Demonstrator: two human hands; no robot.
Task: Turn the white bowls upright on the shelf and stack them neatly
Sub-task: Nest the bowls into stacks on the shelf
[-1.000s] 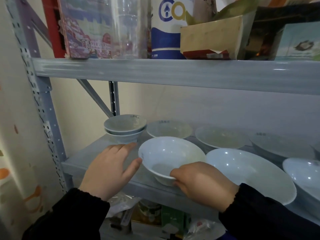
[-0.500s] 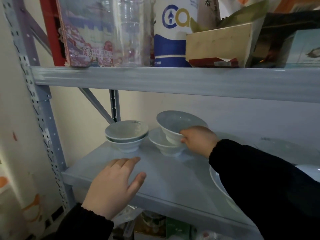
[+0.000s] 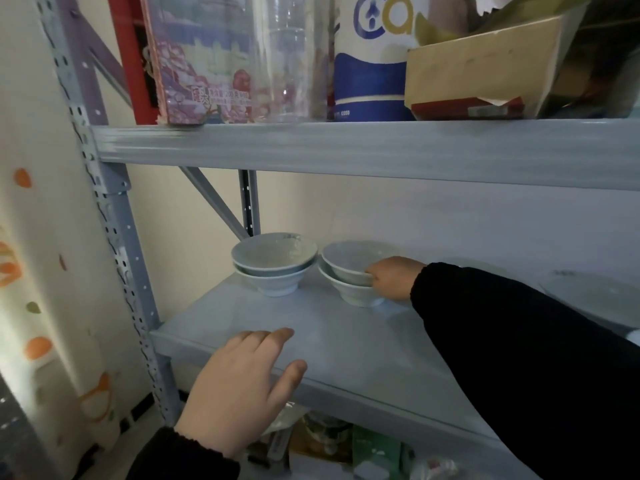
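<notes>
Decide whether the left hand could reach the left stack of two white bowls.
Probably yes: the left hand is at the front of the grey metal shelf, with only bare shelf between it and the left stack of two white ceramic bowls.

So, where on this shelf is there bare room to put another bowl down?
The shelf is bare in front of both bowl stacks, between the left hand and the right sleeve. The back is crowded: the left stack and right stack sit close together, with the right hand gripping the right stack's top bowl.
</notes>
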